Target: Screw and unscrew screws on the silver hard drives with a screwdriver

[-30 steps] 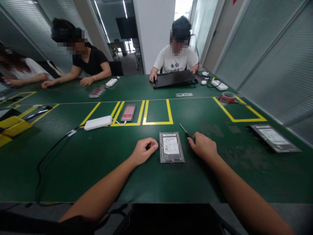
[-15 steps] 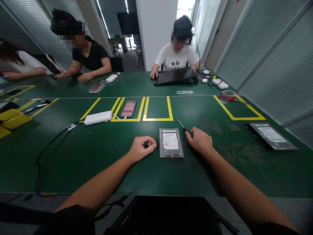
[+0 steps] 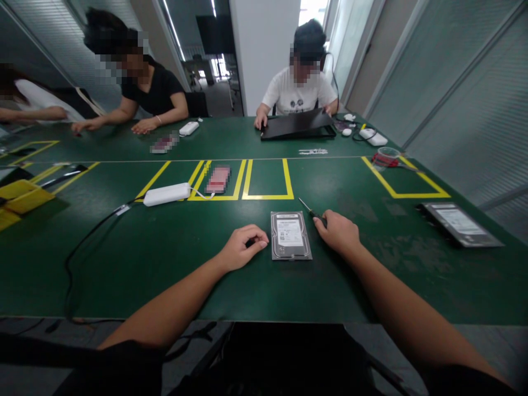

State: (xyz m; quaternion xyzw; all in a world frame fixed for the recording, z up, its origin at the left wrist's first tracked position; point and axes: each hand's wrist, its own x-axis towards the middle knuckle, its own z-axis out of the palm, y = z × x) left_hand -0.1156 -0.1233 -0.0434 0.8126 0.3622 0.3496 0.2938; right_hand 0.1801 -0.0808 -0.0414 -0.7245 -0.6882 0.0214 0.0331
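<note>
A silver hard drive with a white label lies flat on the green table in front of me. My left hand rests just left of the drive, fingers curled with thumb and forefinger pinched; I cannot make out anything in them. My right hand lies right of the drive, closed on the handle of a small screwdriver whose tip points away, past the drive's far right corner.
A white power strip with a black cable, yellow taped boxes and a second drive at the right lie on the table. Across it, three people sit; one has a black laptop. Yellow bins stand at the left.
Both hands and the drive kept their places relative to one another; the view tilted slightly, so everything sits a little higher in frame.
</note>
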